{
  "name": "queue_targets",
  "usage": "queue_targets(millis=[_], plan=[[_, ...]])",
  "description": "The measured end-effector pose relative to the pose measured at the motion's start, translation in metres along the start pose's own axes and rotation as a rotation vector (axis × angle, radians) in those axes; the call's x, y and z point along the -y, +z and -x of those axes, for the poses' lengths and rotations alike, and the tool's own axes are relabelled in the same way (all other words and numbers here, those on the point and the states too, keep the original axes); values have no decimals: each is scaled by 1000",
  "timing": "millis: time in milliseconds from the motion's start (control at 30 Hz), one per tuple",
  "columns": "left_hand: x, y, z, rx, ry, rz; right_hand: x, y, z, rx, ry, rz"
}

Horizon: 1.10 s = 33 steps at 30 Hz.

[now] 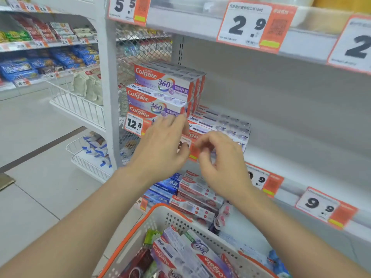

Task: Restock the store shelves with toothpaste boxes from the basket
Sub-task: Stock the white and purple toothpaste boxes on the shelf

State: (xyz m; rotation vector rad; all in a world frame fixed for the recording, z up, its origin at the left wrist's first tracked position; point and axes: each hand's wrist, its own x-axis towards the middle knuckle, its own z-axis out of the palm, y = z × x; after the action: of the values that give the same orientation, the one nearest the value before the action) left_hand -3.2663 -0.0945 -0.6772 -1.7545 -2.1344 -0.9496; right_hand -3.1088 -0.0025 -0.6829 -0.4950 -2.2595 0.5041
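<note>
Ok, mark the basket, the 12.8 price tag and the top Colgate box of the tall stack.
basket (164,216): head view, white perforated far wall.
12.8 price tag (134,123): head view, printed digits.
top Colgate box (163,82): head view, front face, at the 360 logo.

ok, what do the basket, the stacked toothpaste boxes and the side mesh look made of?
Basket: moulded plastic, matte pale grey with an orange rim; regular rows of holes in the wall.
Toothpaste boxes: printed card, slightly glossy; crisp folded edges.
Side mesh: likely white-coated wire in a diamond lattice; too blurred to be sure.
</note>
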Motion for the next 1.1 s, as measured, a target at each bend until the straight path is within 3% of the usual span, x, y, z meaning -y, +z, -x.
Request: queue_targets(millis=[100, 233, 300, 400, 633, 733, 833, 1100], plan=[[-11, 3, 32, 418, 14, 62, 2, -9, 47, 290, 110, 69], [-36, 25, 75, 935, 40, -146, 0, -14, 95, 787, 80, 378], [-43, 43, 97, 1124, 19, -222, -2, -15, 109, 903, 19, 461], [-48, 74, 127, 1312, 46, -321, -6, -18, 123, 935, 40, 458], [-49, 139, 174, 1336, 130, -464, -27, -30, 138, 1052, 150, 487], [-52, 154, 190, 1410, 17, -468, -31, -35, 140, 1088, 167, 476], [-47, 167, 201, 1297, -29, -466, -29, -39, 142, 1163, 178, 487], [-27, 170, 216, 1142, 125, -567, -18, -39, 142, 1241, 138, 460]])
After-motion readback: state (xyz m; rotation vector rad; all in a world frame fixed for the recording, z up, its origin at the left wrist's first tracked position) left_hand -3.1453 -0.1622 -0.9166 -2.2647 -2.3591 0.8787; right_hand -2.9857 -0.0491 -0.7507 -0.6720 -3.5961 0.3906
